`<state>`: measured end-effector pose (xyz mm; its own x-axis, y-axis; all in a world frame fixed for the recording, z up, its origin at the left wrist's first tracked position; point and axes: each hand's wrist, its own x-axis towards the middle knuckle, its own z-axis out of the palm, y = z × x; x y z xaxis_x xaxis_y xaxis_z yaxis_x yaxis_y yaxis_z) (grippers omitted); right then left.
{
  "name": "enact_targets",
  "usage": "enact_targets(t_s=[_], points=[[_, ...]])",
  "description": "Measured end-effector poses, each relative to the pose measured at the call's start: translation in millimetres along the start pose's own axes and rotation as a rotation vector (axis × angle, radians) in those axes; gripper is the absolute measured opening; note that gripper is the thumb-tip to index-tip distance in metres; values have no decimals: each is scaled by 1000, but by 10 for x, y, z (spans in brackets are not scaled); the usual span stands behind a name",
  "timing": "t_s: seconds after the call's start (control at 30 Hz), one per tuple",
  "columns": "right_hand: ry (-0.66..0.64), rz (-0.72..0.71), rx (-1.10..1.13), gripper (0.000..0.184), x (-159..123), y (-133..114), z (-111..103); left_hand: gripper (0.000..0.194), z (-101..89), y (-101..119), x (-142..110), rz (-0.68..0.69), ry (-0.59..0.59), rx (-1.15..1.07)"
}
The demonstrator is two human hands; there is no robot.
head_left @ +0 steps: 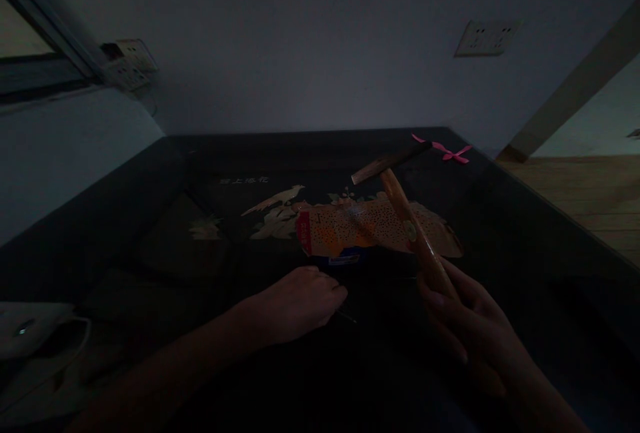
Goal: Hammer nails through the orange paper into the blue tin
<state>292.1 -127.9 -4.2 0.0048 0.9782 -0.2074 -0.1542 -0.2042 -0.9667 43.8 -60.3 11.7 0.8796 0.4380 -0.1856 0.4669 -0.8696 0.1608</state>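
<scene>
In the dim light, my right hand (473, 319) is wrapped round the wooden handle of a hammer (406, 213). Its metal head is raised, up and to the left of the hand, above a piece of printed cardboard (345, 227) covered in dark dots. My left hand (303, 303) is closed low over the dark table, just in front of the cardboard. A thin, nail-like piece (346, 316) pokes out to the right below its fingers; most of it is hidden. Under the cardboard's near edge shows a small blue packet (345, 258).
The dark tabletop (200, 153) bears a bird-and-flower picture and meets the wall at the back. A pink ribbon (453, 154) lies at the back right corner. At the left edge stands a white device (30, 326) with a cable. Wall sockets (489, 38) are behind.
</scene>
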Motion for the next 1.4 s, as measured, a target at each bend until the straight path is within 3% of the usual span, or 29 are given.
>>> enact_targets(t_s=[0.33,0.5,1.07,1.4], points=[[13,21,7,61,-15,-10,27,10,-94,50,-7,57,79,-292],[10,14,-24,66,20,62,-31,15,-95,49,-4,44,98,-313],[38,22,-19,62,1,17,8,5,-136,90,34,16,223,-763],[54,55,13,73,-10,39,-12,4,-115,69,43,32,196,-875]])
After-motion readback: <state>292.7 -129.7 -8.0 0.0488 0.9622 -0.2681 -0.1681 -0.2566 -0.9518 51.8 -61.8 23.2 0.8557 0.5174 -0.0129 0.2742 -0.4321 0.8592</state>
